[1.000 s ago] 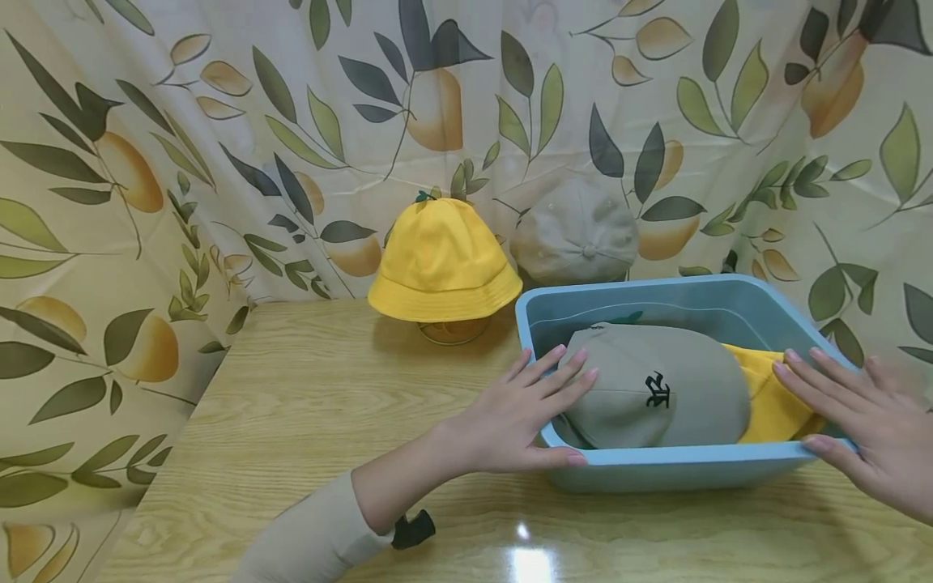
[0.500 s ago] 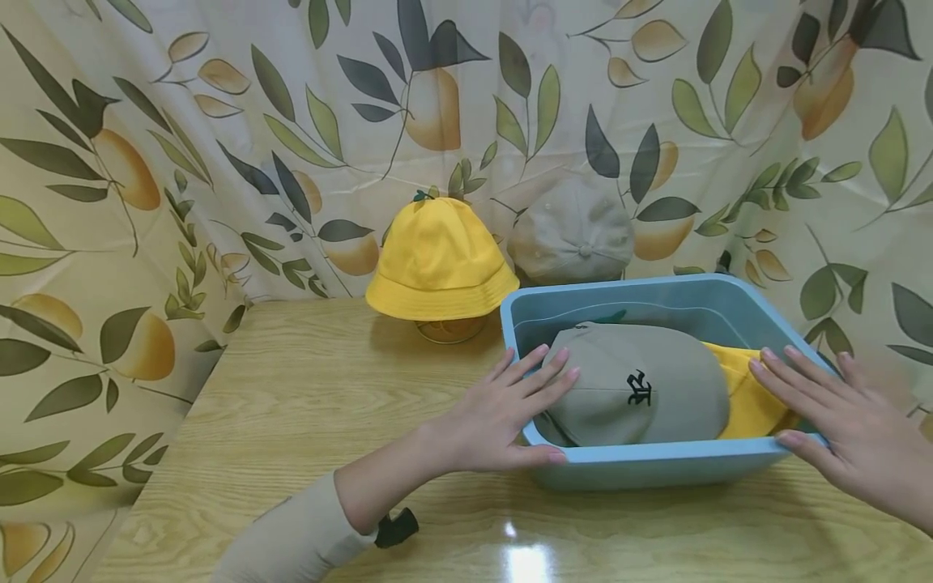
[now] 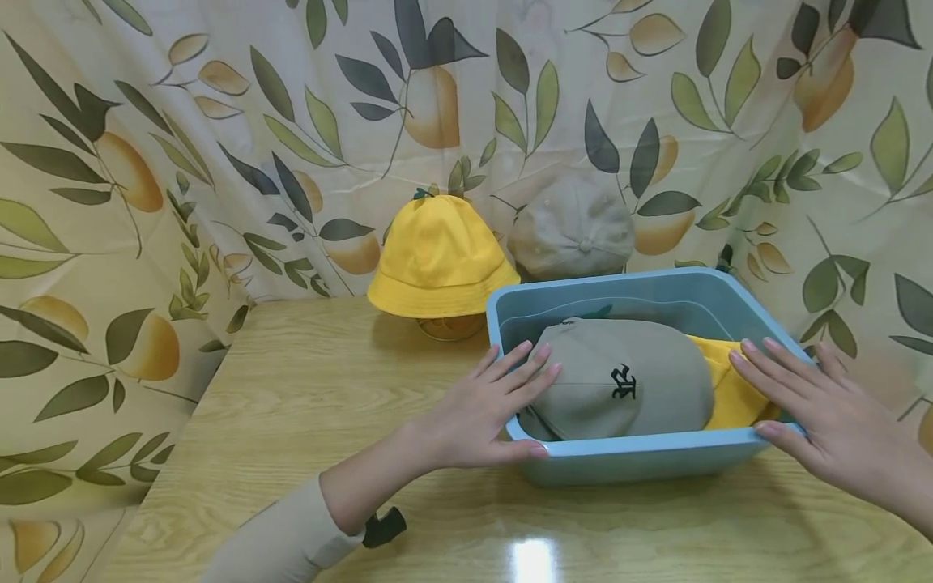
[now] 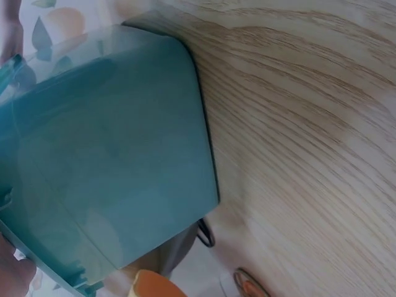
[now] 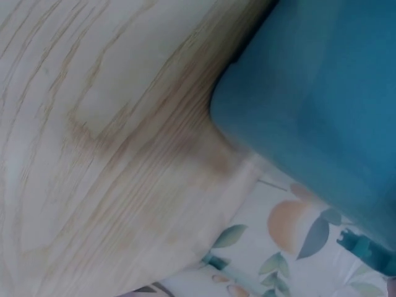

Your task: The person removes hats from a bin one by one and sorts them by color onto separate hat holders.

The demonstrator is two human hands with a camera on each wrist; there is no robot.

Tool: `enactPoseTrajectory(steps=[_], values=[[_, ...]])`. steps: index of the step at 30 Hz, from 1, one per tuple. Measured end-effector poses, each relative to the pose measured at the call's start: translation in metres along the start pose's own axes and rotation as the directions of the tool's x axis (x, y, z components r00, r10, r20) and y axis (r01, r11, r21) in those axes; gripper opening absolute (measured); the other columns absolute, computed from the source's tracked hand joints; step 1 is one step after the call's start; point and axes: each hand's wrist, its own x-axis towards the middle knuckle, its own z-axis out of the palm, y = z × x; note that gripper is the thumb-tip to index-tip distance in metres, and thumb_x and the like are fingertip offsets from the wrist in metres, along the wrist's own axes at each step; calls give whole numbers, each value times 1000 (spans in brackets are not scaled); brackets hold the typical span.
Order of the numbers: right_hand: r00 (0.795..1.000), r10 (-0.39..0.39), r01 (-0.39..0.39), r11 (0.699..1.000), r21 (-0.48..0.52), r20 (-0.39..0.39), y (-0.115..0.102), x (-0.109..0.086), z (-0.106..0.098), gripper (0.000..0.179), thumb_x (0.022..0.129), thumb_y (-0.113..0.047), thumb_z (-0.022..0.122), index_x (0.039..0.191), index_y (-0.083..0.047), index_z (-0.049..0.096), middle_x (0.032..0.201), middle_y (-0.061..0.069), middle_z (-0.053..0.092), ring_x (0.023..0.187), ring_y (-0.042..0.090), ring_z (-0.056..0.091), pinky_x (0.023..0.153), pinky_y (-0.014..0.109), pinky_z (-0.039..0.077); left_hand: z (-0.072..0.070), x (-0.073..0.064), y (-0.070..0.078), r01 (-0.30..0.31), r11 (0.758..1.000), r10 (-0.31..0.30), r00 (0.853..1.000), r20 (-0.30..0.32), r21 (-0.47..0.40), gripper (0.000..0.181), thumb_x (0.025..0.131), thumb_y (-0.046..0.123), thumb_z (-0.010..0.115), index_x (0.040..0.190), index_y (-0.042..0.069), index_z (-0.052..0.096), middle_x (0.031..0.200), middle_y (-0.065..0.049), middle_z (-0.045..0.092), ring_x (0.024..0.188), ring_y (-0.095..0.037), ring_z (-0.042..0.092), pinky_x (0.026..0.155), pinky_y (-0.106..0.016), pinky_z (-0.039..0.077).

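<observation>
A light blue plastic bin [image 3: 627,465] stands on the wood-grain table and shows its outer wall in both wrist views. Inside it lies a grey-green baseball cap [image 3: 598,380] with a black embroidered mark, and a yellow cloth hat [image 3: 732,393] shows beside it on the right. My left hand [image 3: 488,413] rests on the bin's left front corner, fingers straight over the left rim and thumb along the front rim. At the opposite end, my right hand [image 3: 831,413] lies over the right rim with its fingers extended.
Behind the bin's left corner, a yellow bucket hat [image 3: 440,259] sits on a round wire stand [image 3: 452,328]. A pale grey cap [image 3: 576,231] is behind the bin, against the fruit-patterned curtain [image 3: 291,121]. The wooden table [image 3: 313,372] extends to the left.
The bin, with the cap and yellow hat inside, has slid left along the table. Both hands have moved left with it, keeping their places on its rims.
</observation>
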Motion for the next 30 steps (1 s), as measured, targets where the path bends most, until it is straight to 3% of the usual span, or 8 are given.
enactPoseTrajectory(steps=[2, 7, 15, 30], values=[[1000, -5, 5, 1000, -12, 2, -2, 1, 1, 65, 90, -50, 45, 144, -20, 26, 151, -14, 11, 140, 5, 3, 114, 39, -5, 0, -2, -1, -6, 1000, 6, 1000, -14, 1, 80, 83, 69, 4, 147, 21, -1, 154, -5, 7, 141, -18, -5, 113, -46, 11], [1000, -12, 12, 1000, -21, -11, -7, 3, 2, 63, 90, -50, 44, 144, -20, 28, 151, -14, 13, 140, 5, 5, 114, 32, -2, 0, -6, -3, -16, 1000, 16, 999, -35, 3, 81, 84, 69, 3, 147, 19, 6, 153, -7, 15, 141, -19, -2, 112, -47, 14], [999, -35, 35, 999, -37, -8, -12, 11, 3, 65, 90, -52, 43, 143, -17, 30, 152, -10, 15, 140, 7, 6, 114, 33, -1, -4, -13, -8, 7, 1000, -7, 1000, 6, -16, 79, 84, 69, 4, 147, 21, 2, 153, -5, 11, 141, -19, -5, 113, -47, 9], [998, -57, 57, 998, -38, -7, -25, 20, 4, 71, 85, -56, 49, 141, -14, 35, 151, -9, 19, 140, 7, 10, 114, 31, 2, -9, -27, -17, -3, 1000, 3, 1000, -1, -30, 80, 85, 69, 9, 147, 19, 5, 153, -7, 10, 141, -21, -3, 112, -48, 9]])
